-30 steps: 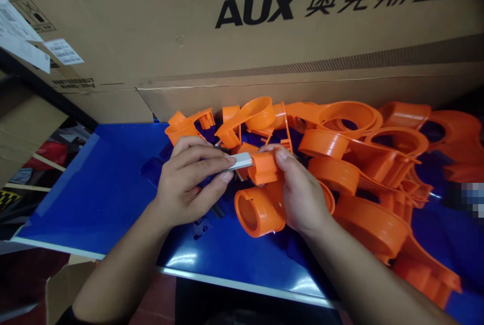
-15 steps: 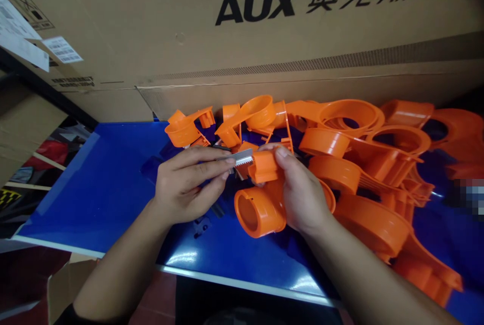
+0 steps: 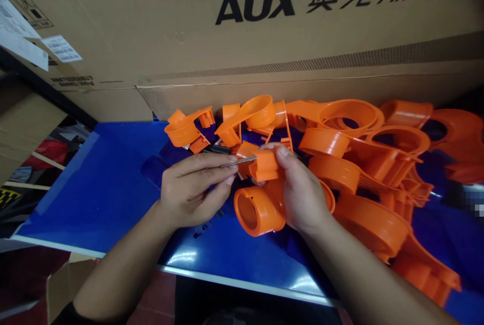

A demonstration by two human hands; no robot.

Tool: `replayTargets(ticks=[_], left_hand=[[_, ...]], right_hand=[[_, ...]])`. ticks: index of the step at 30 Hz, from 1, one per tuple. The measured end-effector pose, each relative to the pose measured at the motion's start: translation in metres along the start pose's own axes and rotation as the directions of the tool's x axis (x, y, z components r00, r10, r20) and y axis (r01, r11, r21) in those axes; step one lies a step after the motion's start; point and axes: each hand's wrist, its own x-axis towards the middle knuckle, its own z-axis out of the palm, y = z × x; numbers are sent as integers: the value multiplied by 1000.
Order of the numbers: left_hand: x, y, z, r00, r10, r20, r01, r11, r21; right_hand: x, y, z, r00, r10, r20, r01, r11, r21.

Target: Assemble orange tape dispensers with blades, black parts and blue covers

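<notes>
My left hand (image 3: 196,189) is closed, pinching a thin serrated metal blade (image 3: 246,160) between thumb and fingers. The blade shows nearly edge-on, and its far end meets the left edge of an orange plastic tape dispenser (image 3: 260,211). That dispenser is in my right hand (image 3: 302,191), whose thumb lies over its upper block while the other fingers are mostly hidden behind it. Its round hub hangs below, facing left. From this view I cannot tell whether the blade sits in a slot or only touches the plastic.
Many more orange tape dispensers (image 3: 351,116) are heaped on the blue table (image 3: 109,179), behind and to the right. Small dark parts (image 3: 220,149) lie behind my left hand. A large cardboard box (image 3: 151,17) stands along the back. The table's pale front edge (image 3: 245,283) runs below my arms.
My left hand has moved slightly right and turned the blade from showing its toothed face to nearly edge-on, bringing it against the dispenser. My right hand stays almost still.
</notes>
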Motion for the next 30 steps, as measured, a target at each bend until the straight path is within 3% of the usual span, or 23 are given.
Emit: replayTargets(ticks=[12,20,30], left_hand=[[-7,-5,1,994,-97,-55,94,994,-59],[-3,-4,-3,1000,10,-22,-11,1000,-11],[-1,-9,-2,999,-6,-36,3,997,-79]], right_hand=[[1,6,-5,998,-49,30,51,997,-57],[-2,4,-2,998,11,57,-11,1000,-14],[-4,1,2,996,73,57,-74,997,14]])
